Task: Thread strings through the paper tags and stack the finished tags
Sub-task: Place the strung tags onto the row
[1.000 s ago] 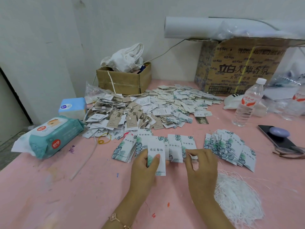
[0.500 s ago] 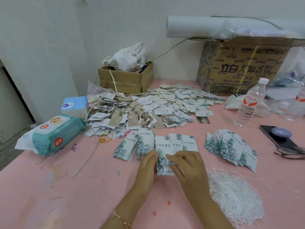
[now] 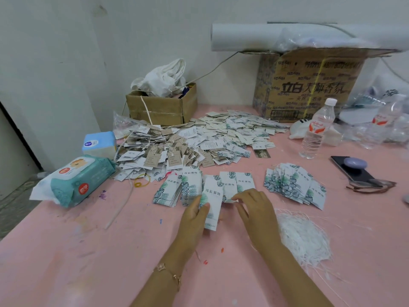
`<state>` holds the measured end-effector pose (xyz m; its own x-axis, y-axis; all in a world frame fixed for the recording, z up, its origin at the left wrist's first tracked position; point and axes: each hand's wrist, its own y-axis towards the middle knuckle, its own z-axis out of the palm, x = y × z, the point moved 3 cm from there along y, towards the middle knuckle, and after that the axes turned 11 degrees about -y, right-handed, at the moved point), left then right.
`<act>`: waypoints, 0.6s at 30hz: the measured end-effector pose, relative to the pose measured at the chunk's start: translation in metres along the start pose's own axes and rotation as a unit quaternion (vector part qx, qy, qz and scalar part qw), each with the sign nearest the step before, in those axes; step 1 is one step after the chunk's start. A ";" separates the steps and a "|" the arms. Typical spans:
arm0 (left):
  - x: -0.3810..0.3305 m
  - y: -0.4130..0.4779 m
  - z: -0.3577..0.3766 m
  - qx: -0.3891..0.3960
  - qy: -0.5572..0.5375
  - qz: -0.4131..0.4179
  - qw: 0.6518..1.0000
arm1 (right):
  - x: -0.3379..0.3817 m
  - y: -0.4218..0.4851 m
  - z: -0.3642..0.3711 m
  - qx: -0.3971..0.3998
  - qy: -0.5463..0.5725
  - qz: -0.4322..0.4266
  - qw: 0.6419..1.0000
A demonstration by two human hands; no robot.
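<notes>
Paper tag (image 3: 213, 196) is being pinched by the left hand (image 3: 194, 216), thumb on its face, just in front of the tag row (image 3: 243, 182), likely exposing the hole end for threading. Right hand (image 3: 254, 207) is being rested on that row, fingers bent; grip cannot be told. String pile (image 3: 303, 238) is lying just beside it on the pink table (image 3: 88, 251), unobstructed; tag heap (image 3: 188, 138) behind.

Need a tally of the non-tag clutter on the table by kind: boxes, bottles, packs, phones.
Cardboard boxes: 2
Water bottles: 2
Wipe and tissue packs: 2
Phone: 1
Total: 7
</notes>
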<state>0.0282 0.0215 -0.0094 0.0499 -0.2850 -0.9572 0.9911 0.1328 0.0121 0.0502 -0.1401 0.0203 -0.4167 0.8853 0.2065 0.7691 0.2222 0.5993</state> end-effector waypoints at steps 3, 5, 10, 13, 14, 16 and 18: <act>0.002 -0.003 0.002 0.003 0.039 0.017 0.999 | -0.016 -0.013 -0.008 0.055 -0.064 0.070 0.994; 0.004 -0.005 0.003 0.006 0.070 0.025 0.997 | -0.027 -0.026 -0.009 0.110 -0.132 0.115 0.978; 0.008 -0.010 0.004 0.046 0.102 0.017 0.994 | -0.029 -0.050 -0.010 0.169 -0.191 0.181 0.950; 0.007 -0.016 0.004 0.059 0.105 0.021 0.992 | -0.025 -0.054 -0.015 0.118 -0.113 0.205 0.965; 0.007 -0.018 0.003 0.058 0.106 0.025 0.992 | -0.025 -0.055 -0.018 0.101 -0.091 0.214 0.967; 0.007 -0.022 0.000 0.047 0.100 0.029 0.993 | -0.022 -0.057 -0.024 0.069 -0.069 0.220 0.971; 0.008 -0.023 -0.002 0.029 0.101 0.033 0.994 | -0.020 -0.058 -0.030 0.037 -0.059 0.211 0.975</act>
<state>0.0050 0.0182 -0.0177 0.0949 -0.0805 -0.9922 0.9922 0.0888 0.0877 -0.0008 -0.1829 0.0041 0.0009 0.9443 0.3290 0.8950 -0.1475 0.4209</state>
